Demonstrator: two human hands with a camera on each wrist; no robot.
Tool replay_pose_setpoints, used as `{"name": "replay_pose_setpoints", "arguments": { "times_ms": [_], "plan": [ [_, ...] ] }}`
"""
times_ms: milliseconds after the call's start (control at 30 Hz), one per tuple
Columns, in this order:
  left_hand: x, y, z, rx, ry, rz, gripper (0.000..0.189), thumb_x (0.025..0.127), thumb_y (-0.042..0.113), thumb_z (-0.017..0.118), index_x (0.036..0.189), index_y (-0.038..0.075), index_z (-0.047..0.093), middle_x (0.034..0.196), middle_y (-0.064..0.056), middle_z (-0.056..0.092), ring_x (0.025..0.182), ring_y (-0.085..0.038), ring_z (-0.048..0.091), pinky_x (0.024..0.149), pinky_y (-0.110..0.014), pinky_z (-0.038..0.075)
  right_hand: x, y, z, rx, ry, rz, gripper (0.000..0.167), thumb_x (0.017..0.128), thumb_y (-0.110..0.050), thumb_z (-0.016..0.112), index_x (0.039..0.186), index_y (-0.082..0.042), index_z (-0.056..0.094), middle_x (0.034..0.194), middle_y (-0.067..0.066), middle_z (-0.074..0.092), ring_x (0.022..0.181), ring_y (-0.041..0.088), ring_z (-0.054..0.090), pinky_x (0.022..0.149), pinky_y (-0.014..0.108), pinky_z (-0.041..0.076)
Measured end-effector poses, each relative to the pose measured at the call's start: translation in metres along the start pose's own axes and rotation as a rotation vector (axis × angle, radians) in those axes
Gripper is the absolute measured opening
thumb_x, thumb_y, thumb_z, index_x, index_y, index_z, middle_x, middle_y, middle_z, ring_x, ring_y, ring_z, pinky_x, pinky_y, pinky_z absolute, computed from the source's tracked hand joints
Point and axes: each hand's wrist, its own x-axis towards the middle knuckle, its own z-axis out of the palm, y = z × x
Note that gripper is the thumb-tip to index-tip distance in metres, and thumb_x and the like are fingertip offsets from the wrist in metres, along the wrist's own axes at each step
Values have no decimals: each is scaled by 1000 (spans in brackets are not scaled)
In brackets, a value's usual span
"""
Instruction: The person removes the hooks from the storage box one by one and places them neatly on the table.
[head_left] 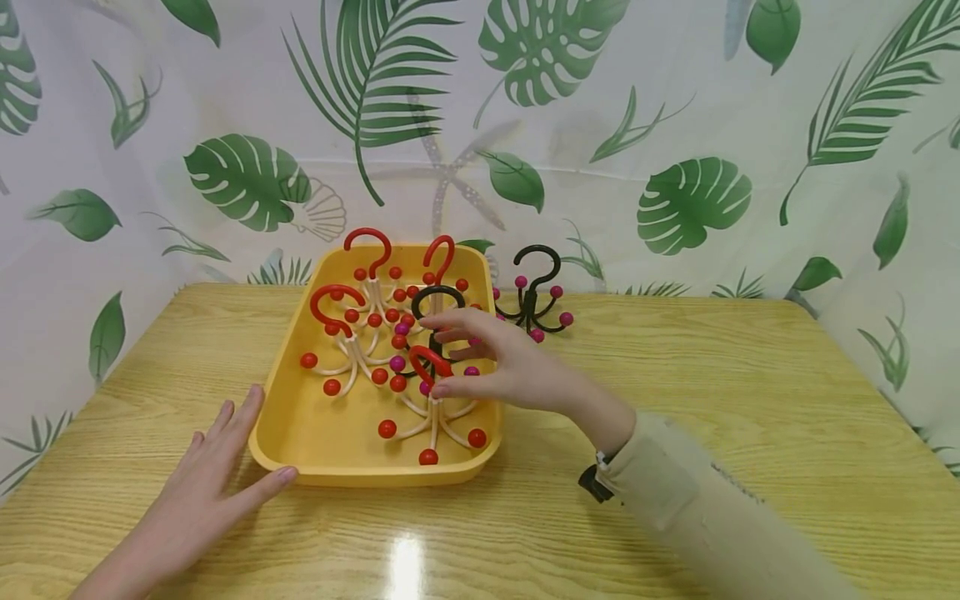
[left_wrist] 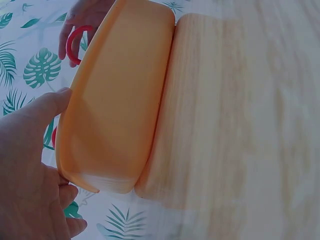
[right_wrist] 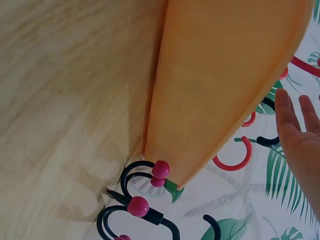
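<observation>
A yellow tray (head_left: 322, 450) holds several octopus-like hook hangers with ball-tipped arms. Most, like the front hanger (head_left: 434, 410), have a red hook, white arms and red balls; one black hanger (head_left: 438, 291) has magenta balls. My left hand (head_left: 206, 487) rests against the tray's front left corner, fingers along its side and thumb on the front rim. Over the tray's right side is my right hand (head_left: 517, 367), its fingers extended and thumb beside the front hanger's red hook. In the right wrist view, the right hand (right_wrist: 302, 135) shows spread fingers with nothing gripped.
Another black hanger (head_left: 531, 304) with magenta balls stands outside the tray, at its back right. The wooden table (head_left: 675, 375) reaches back to a leaf-patterned cloth (head_left: 585, 108).
</observation>
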Motion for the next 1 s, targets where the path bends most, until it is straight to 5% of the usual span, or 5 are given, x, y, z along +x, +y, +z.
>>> {"name": "replay_pose_setpoints", "arguments": {
  "times_ms": [200, 433, 1000],
  "plan": [
    [0, 0, 0, 0, -3, -6, 92, 92, 49, 58, 154, 19, -3, 158, -16, 8, 143, -39, 0, 111, -60, -5, 0, 0, 8, -40, 11, -23, 48, 87, -24, 73, 132, -17, 56, 131, -6, 54, 114, 11, 55, 92, 28, 49],
    [1, -1, 0, 4, -7, -14, 92, 92, 50, 58, 154, 19, -3, 158, -16, 8, 143, -39, 0, 111, -60, -4, 2, 1, 16, -7, 88, -97, 33, 90, -11, 67, 122, -7, 62, 118, 1, 62, 105, 16, 61, 83, 28, 54],
    [1, -1, 1, -1, -11, -15, 92, 92, 50, 57, 154, 19, -3, 158, -15, 6, 144, -38, -2, 111, -59, -5, 7, -5, 24, -69, 244, -32, 19, 87, -9, 71, 106, -7, 70, 101, -1, 68, 81, 9, 63, 73, 24, 55]
  ]
}}
